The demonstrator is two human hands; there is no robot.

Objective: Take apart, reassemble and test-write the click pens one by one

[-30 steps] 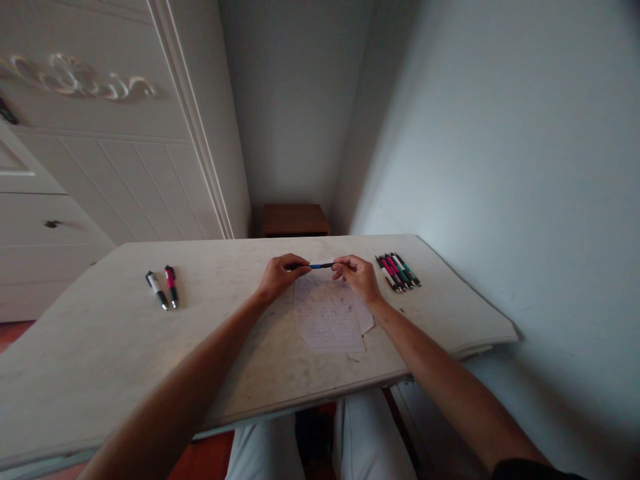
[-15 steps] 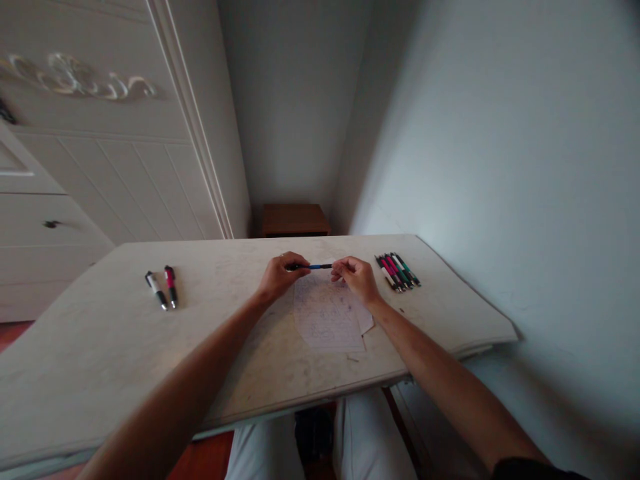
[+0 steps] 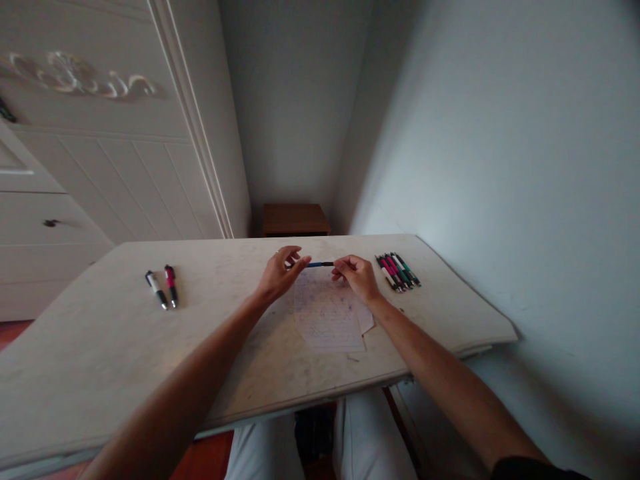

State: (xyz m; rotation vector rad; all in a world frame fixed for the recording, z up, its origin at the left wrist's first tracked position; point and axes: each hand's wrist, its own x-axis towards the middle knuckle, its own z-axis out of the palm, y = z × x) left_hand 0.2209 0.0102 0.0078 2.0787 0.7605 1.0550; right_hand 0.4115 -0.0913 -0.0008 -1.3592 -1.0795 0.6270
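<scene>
Blue-and-dark pen was up betw. both hands, roughly level, over the far end of the written-on paper on the table. R hand had thumb + fingertips pinched on the pen's dark R end; L hand was loose at the other end, thumb and fingers parted, thumb by the blue part; couldn't tell if it bore any wt. Step in hand, prob.: two-handed handling of this one pen, w/ R doing most of the holding. Next move, I'd judge, called for a steady R pinch and a careful L regrip or release, so the pen didn't tip or drop. Re the rest: a row of pens lay side by side just to the R of R hand; a white pen + a pink pen lay next to each other, well off to the L. Second sheet showed at the paper's R edge.
</scene>
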